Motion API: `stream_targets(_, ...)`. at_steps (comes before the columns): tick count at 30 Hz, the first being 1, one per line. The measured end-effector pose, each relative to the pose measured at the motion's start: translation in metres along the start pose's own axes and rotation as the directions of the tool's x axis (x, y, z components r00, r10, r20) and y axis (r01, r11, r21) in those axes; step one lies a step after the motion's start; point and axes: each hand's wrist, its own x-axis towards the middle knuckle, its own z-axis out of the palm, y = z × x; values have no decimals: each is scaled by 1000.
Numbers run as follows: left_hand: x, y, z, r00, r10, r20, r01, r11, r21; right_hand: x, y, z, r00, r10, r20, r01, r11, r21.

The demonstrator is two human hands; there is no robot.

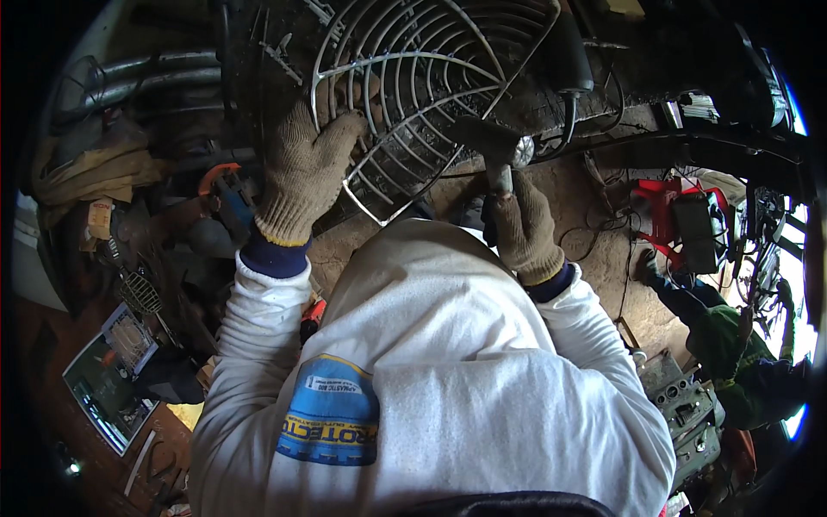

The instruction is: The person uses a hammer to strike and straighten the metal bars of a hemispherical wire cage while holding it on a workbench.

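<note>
A curved metal wire grille (409, 59) with concentric bars and crossing ribs lies tilted over the dark workbench ahead of me. My left hand (303, 168), in a knitted tan glove, grips its left side, the thumb at the bars and the fingers partly hidden behind them. In the same kind of glove, my right hand (527, 226) is closed around the handle of a hammer (488, 140). The hammer's head is beside the grille's right lower edge; whether it touches the bars I cannot tell.
A dark corded power tool (568, 56) lies on the bench beyond the hammer. An orange and blue tool (228, 191) is left of me. At right are a red chair (659, 211), a person in green (732, 336) and a grey machine (685, 414). Cables cross the floor.
</note>
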Motion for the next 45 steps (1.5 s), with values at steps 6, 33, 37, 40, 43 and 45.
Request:
stream_targets(6,1,-8,-8,996,-69,51,63,992,111,0,28,12,985,-83,-150,38,959,-282)
stream_targets(33,-2,-7,-8,996,-76,40,74,996,58,-1,24,-7,1000,-12,-19,13,998,62)
stream_targets(37,-4,-5,-8,995,-81,55,76,993,90,-3,29,-8,994,-32,-101,47,988,144)
stream_targets(40,-7,16,-7,999,-39,10,39,999,8,-4,28,-11,985,4,-171,34,975,218)
stream_targets(43,-6,47,-13,965,-261,-34,244,935,-257,7,25,-14,955,-93,-283,119,990,76)
stream_targets(45,2,72,-22,938,-348,6,335,898,-285,19,6,-14,946,-100,-308,155,975,161)
